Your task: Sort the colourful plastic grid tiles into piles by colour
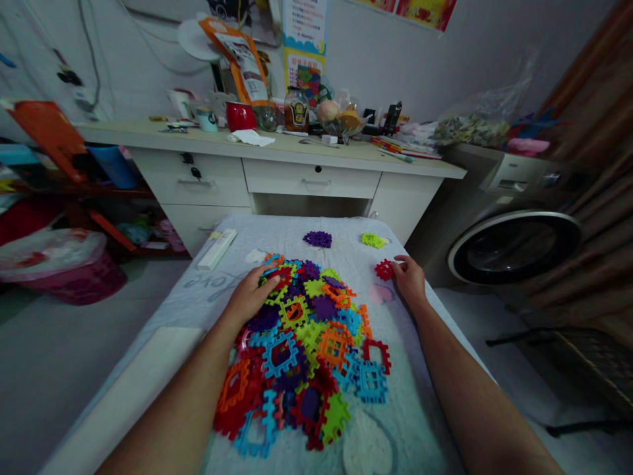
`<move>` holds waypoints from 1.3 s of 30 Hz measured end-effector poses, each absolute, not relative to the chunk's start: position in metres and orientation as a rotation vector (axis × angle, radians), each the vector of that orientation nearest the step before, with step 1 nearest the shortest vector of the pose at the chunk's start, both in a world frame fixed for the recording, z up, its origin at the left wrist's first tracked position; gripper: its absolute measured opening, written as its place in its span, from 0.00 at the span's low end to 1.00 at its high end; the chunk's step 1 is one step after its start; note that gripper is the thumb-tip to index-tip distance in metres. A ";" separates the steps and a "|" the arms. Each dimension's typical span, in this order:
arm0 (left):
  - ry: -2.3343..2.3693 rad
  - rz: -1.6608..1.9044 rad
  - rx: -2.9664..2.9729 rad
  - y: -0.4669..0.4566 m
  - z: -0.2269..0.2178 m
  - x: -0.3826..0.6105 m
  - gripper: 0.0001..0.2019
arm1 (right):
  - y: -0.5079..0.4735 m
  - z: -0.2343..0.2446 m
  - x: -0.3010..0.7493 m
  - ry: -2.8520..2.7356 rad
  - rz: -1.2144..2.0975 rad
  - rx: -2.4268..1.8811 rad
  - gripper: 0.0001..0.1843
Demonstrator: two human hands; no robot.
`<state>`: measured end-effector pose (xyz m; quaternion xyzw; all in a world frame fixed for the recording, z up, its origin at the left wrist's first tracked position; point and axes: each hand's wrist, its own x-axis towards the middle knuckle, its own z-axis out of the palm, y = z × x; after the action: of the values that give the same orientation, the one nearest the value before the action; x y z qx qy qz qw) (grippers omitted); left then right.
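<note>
A heap of notched plastic building pieces (pixel 311 333) in red, blue, purple, green and orange lies on the cloth-covered table. My left hand (pixel 251 293) rests at the heap's upper left edge, thumb and fingers apart over red and blue pieces, with nothing visibly gripped. At the far right of the table, my right hand (pixel 409 277) pinches the edge of a red building piece (pixel 384 269), low over the cloth. Beyond the heap lie a purple group of pieces (pixel 318 239) and a lime-green group (pixel 372 240), apart from each other.
A long white box (pixel 217 249) lies at the table's far left, and a white board (pixel 143 389) along its left edge. Behind stands a white desk (pixel 311 177) with jars and cups. A washing machine (pixel 514 231) is at right, a pink bin (pixel 74 270) at left.
</note>
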<state>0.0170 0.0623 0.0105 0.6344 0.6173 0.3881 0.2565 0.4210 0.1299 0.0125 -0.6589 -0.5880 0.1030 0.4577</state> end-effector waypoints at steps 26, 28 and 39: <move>1.673 1.062 1.707 0.062 0.010 0.018 0.27 | 0.130 0.007 0.414 -2.040 -0.030 -1.760 0.19; 1.666 1.064 1.704 0.063 0.009 0.018 0.27 | 0.130 0.007 0.413 -2.010 -0.054 -1.789 0.20; 1.682 1.063 1.706 0.062 0.009 0.017 0.27 | 0.131 0.004 0.415 -1.979 -0.042 -1.827 0.18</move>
<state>0.0172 0.0623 0.0091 0.6290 0.6201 0.3919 0.2572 0.4150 0.1306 0.0039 -0.6613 -0.7164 -0.0153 0.2220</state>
